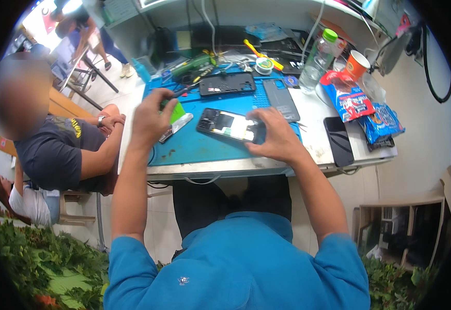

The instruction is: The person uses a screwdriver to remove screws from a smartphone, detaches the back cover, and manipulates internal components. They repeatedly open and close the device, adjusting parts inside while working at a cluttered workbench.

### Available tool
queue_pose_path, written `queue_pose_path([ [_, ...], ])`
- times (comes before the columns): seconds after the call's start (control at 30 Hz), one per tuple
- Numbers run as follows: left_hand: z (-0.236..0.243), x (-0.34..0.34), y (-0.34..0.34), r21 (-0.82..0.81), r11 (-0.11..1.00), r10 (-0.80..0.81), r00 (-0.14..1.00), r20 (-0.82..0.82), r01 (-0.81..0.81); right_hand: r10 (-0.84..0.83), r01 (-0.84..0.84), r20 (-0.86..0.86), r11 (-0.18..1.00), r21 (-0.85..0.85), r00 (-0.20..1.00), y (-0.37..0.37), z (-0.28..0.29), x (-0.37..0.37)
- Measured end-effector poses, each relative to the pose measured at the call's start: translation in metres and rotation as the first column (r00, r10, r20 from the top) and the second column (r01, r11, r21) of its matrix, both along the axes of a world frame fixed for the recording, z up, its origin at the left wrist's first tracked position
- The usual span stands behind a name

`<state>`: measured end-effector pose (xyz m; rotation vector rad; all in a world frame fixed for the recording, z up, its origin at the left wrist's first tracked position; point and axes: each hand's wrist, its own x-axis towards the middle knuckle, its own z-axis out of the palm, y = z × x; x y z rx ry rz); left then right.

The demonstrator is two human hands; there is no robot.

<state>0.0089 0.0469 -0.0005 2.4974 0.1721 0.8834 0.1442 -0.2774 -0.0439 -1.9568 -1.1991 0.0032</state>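
The right hand (277,135) pinches the right end of an opened phone (228,124) over the blue mat (199,154), thumb at the near edge and fingers at the far one, probably to steady it while leaving its exposed inside clear. The left hand (153,116) is narrow, seemingly closed on a slim dark tool (186,91). A dark phone frame (228,84) lies just beyond, perhaps for easy reach on the cluttered surface (312,137).

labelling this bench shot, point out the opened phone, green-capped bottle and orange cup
Opened phone (227,125), head view: middle of its exposed inside.
Green-capped bottle (316,64), head view: middle of its clear side.
Orange cup (357,65), head view: its outer wall.
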Motion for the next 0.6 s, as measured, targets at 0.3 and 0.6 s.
queue_pose_path([
  [0.3,0.027,-0.066,-0.005,-0.196,0.96,-0.258,0.909,-0.327,0.202,-0.029,0.009,0.282,0.997,0.072,0.959,-0.007,-0.013,-0.001],
  [0.6,-0.019,-0.001,-0.088,-0.67,0.601,-0.335,0.898,0.285,0.436,-0.072,0.03,0.402,0.994,0.109,0.913,-0.015,-0.02,-0.04],
])
